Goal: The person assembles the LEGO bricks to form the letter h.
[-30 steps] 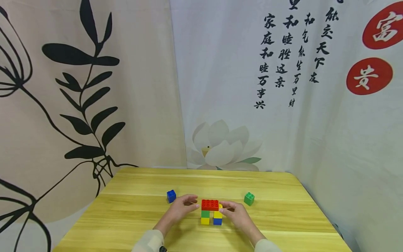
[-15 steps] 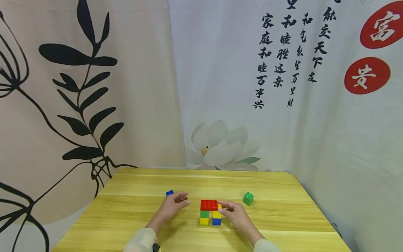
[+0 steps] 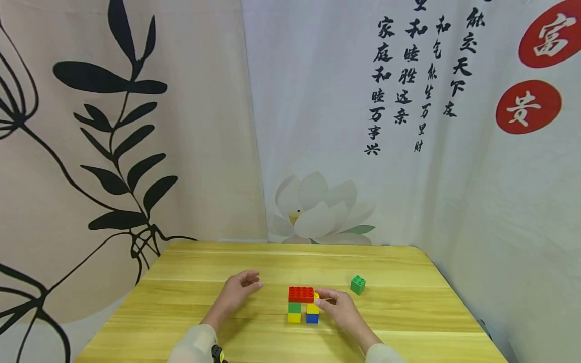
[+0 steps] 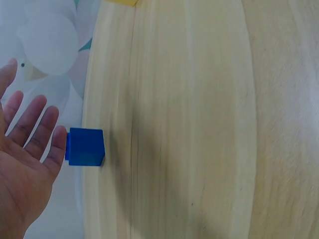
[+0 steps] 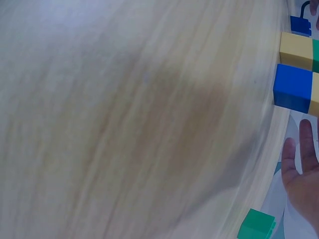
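Observation:
In the head view a small arch of toy building bricks stands mid-table. Its red brick (image 3: 301, 294) bridges two columns: a green brick (image 3: 294, 308) over a yellow brick (image 3: 294, 318), and another yellow brick (image 3: 312, 308) over a blue brick (image 3: 312, 318). My right hand (image 3: 339, 305) has thumb and forefinger at the right column's upper yellow brick; whether they pinch it is unclear. Left of the arch, my left hand (image 3: 237, 293) holds nothing, fingers loosely extended. A loose blue brick (image 4: 86, 147) appears beside its little finger in the left wrist view; the head view hides it.
A loose green brick (image 3: 357, 285) lies behind and right of the arch, also visible low in the right wrist view. The wooden table (image 3: 390, 267) ends at the back against a printed cloth (image 3: 218, 126). A dark wrist device (image 3: 218, 354) sits at the left sleeve.
My left hand has moved left and away from the arch, now covering the loose blue brick in the head view. The right hand has stayed at the arch, which looks unchanged.

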### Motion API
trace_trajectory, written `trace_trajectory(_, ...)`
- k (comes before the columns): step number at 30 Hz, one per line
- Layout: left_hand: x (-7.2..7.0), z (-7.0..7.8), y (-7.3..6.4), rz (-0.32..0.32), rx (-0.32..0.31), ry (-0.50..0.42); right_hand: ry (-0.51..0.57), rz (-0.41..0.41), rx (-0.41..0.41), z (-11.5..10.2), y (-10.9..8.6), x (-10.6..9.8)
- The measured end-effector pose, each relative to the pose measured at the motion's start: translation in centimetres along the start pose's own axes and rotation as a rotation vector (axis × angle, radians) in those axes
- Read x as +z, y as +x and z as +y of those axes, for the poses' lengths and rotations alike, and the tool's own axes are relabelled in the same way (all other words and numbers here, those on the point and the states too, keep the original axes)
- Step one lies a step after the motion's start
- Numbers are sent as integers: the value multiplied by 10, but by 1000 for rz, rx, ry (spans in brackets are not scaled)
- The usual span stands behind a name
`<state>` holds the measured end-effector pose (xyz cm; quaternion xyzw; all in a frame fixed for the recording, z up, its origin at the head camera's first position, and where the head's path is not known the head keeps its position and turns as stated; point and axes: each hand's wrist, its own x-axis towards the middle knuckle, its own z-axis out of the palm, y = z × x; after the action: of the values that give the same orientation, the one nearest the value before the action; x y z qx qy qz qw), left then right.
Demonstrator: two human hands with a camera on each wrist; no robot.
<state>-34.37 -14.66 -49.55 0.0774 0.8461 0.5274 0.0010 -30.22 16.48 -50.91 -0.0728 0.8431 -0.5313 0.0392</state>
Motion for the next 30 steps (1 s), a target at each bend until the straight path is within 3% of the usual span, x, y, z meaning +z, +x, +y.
trace_trajectory(9, -13, -1, 6, 95, -27, -16, 8, 0, 0, 2, 1, -1)
trace_trajectory(18, -25, -15, 17, 173, -58, 38, -1, 11, -1, 3, 1, -1)
trace_trajectory(30, -32, -36, 21, 171, -77, 91, -4, 10, 10, 2, 1, 0)
